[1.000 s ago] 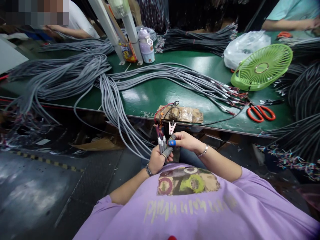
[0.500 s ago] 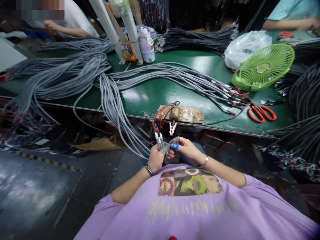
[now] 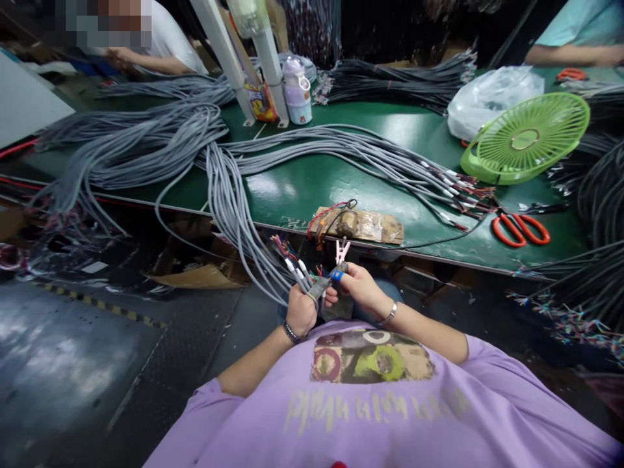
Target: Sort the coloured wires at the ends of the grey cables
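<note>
My left hand (image 3: 301, 311) is closed round several grey cables (image 3: 303, 281) below the table's front edge. White sleeves and stripped, coloured wire ends show above its fist, tilted to the left. Grey wrapping covers the left thumb. Close on the right, my right hand (image 3: 361, 286) pinches with thumb and forefinger; blue tape is round its thumb and grey wrapping on its finger. What lies in that pinch is too small to make out. Just above the right fingertips is a pale pink clip (image 3: 342, 251) at the table edge, beside a taped board (image 3: 377, 226) with red and black leads.
More grey cables (image 3: 156, 143) lie across the green table (image 3: 273, 188). Scissors with orange handles (image 3: 520, 230), a green fan (image 3: 533, 140), a plastic bag (image 3: 492, 97) and a bottle (image 3: 296, 91) stand or lie there. Black cables (image 3: 602, 260) hang at right. Two people sit across.
The cable ends in my left hand have tilted left, their wires spreading out. My right hand dipped away from the pink clip, then came back up near it. The view has shifted slightly.
</note>
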`<action>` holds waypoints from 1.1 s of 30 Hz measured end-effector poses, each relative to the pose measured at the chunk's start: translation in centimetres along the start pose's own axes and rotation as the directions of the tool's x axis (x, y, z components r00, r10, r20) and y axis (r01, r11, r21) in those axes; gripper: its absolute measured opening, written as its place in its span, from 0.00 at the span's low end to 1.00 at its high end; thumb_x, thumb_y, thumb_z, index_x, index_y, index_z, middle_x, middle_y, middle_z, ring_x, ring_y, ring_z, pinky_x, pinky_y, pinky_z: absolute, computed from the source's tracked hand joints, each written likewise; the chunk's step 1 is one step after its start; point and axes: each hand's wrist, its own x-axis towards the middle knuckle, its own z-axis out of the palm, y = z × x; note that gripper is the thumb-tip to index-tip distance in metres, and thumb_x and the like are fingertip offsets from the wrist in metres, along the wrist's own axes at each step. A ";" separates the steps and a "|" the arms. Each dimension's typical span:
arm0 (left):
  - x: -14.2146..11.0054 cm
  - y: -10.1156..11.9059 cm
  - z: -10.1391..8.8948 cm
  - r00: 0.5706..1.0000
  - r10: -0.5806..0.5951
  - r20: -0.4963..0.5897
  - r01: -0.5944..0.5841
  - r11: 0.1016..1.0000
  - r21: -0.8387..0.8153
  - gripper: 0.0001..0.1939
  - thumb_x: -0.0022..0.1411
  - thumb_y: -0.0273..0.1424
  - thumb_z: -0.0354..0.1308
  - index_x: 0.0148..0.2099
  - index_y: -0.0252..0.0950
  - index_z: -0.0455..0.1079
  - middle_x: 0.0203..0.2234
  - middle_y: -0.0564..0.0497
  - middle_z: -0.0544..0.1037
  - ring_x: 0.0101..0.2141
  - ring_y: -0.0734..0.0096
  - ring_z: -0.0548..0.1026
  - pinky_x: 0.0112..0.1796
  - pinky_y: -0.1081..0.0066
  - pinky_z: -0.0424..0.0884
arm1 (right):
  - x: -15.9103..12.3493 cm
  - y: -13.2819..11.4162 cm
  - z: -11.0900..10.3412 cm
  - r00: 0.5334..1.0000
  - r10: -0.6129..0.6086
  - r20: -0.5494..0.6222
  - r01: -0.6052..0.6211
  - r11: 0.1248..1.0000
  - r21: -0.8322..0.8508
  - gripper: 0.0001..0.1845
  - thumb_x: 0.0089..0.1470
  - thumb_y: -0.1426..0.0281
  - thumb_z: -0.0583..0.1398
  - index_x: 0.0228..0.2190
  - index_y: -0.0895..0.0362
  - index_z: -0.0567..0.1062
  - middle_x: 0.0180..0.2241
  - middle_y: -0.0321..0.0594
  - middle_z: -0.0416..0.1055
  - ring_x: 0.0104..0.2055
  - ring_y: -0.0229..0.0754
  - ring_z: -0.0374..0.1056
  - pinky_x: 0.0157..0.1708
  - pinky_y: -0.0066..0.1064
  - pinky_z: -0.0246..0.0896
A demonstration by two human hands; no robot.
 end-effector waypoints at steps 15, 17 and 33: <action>0.1 0.1 0.2 0.997 -0.039 0.068 0.035 0.998 0.059 0.20 0.49 0.45 0.65 0.27 0.31 0.71 0.19 0.46 0.77 0.19 0.68 0.76 0.17 0.76 0.66 | -0.4 -1.0 0.5 0.944 0.012 0.331 -0.072 0.983 0.169 0.16 0.47 0.60 0.65 0.30 0.57 0.67 0.15 0.28 0.62 0.16 0.34 0.59 0.20 0.30 0.57; 0.2 0.1 0.3 0.999 -0.020 0.050 0.017 0.999 0.050 0.19 0.50 0.45 0.64 0.28 0.31 0.71 0.20 0.46 0.78 0.20 0.68 0.76 0.18 0.76 0.67 | -0.4 -0.9 0.7 0.967 0.008 0.254 -0.054 0.983 0.176 0.15 0.48 0.59 0.63 0.28 0.56 0.66 0.14 0.27 0.61 0.16 0.34 0.58 0.19 0.29 0.56; -0.1 1.3 0.6 0.998 -0.029 0.057 0.027 0.999 0.032 0.18 0.50 0.44 0.64 0.28 0.31 0.71 0.18 0.48 0.77 0.18 0.71 0.75 0.16 0.77 0.64 | 0.5 0.1 -2.7 0.949 0.263 0.172 -0.314 0.825 0.471 0.13 0.48 0.62 0.63 0.30 0.59 0.74 0.27 0.37 0.70 0.25 0.32 0.63 0.28 0.27 0.64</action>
